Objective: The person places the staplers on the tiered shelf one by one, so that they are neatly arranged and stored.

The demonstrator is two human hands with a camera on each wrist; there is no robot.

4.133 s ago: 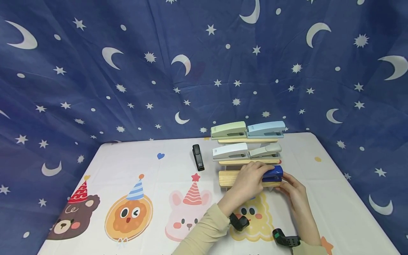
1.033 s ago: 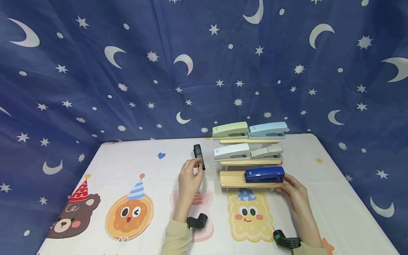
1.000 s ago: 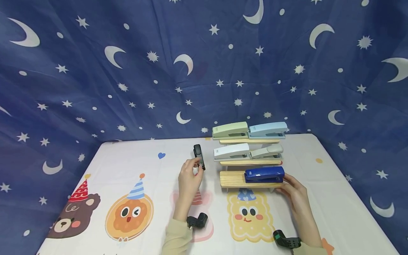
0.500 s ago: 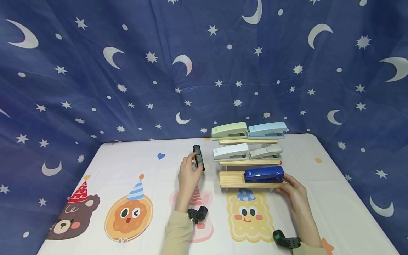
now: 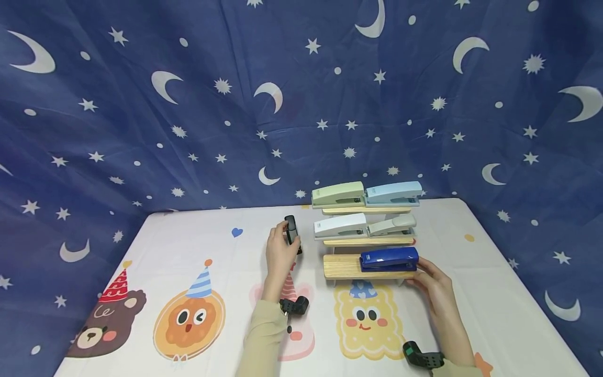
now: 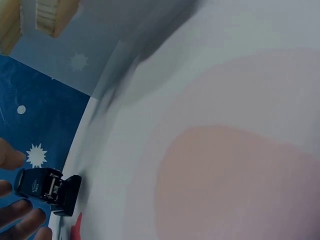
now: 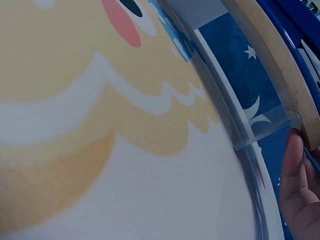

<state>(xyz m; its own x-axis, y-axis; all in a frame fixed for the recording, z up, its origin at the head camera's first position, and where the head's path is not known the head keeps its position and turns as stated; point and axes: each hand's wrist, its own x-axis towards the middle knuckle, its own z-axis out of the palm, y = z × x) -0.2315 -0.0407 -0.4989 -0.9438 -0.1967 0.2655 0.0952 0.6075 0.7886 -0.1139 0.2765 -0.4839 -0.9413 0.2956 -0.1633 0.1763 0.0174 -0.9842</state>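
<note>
A black stapler (image 5: 292,234) lies on the cloth left of a three-tier rack. My left hand (image 5: 281,254) holds it, thumb on the right side and fingers on the left. In the left wrist view, the stapler's end (image 6: 50,189) shows between the thumb and fingers. On the rack's lowest wooden shelf (image 5: 341,266), a dark blue stapler (image 5: 390,259) occupies the right half. My right hand (image 5: 435,285) grips that shelf's right end. The right wrist view shows its thumb (image 7: 292,160) at the wood and clear leg; the other fingers are partly hidden.
White (image 5: 340,226) and pale grey (image 5: 392,224) staplers fill the middle shelf. Above them sit a green stapler (image 5: 338,194) and a light blue one (image 5: 393,193). A starry blue curtain (image 5: 212,104) hangs behind the printed white tablecloth (image 5: 188,235).
My left hand has let go of the blue stapler on the lowest shelf and moved left to the black stapler, sliding farther up along it. My right hand stays at the rack's end.
</note>
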